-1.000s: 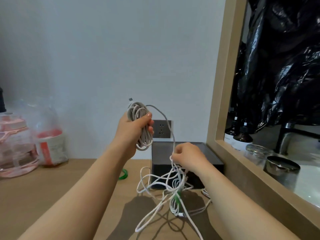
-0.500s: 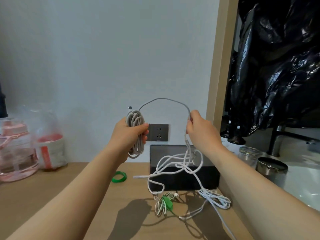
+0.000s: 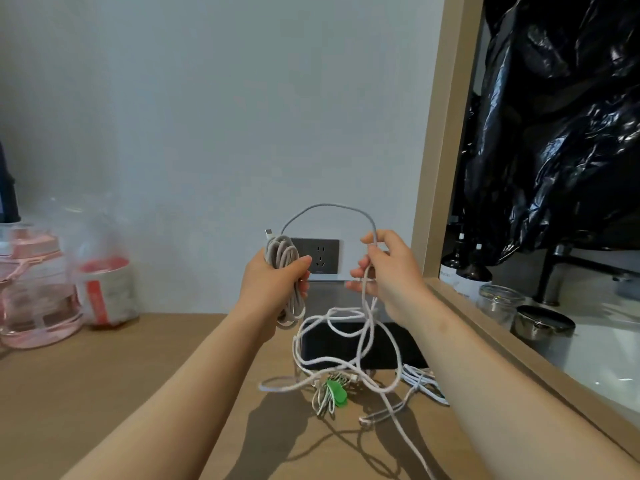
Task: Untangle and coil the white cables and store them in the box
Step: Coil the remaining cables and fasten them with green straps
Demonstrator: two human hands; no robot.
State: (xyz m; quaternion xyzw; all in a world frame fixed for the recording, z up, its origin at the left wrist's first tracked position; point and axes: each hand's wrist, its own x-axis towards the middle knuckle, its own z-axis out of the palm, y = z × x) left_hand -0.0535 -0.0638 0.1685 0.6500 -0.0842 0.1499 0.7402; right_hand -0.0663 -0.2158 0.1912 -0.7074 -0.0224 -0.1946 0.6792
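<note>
- Head view: left hand (image 3: 273,285) is up over the table, fingers & thumb clenched round a coiled bundle of greyish-white braided cable (image 3: 284,261). A plug end pokes out at the bundle's top.
- A free strand of that cable (image 3: 329,205) arcs up from the bundle & across to the right hand (image 3: 389,275). That hand pinches it w/ thumb & curled fingers, approx level w/ the left.
- Below the right hand the strand drops into a loose tangle of white cable (image 3: 341,344). It hangs in front of the black rectangular box (image 3: 381,348) & trails onto the light wooden tabletop (image 3: 121,375).
- The box sits at the back of the table by the wall; its inside can't be seen.
- A small cable bundle w/ green clip (image 3: 334,393) lies just in front of the box. Another small white cable bundle (image 3: 420,379) lies to its right.
- A dark grey wall socket (image 3: 320,254) shows btwn the hands.
- Far left: a pink translucent water bottle (image 3: 31,292) & a clear plastic bag (image 3: 104,289).
- Right, past the wood frame: dark pump bottles (image 3: 465,270), a glass jar (image 3: 500,299) & a metal cup (image 3: 542,323).
</note>
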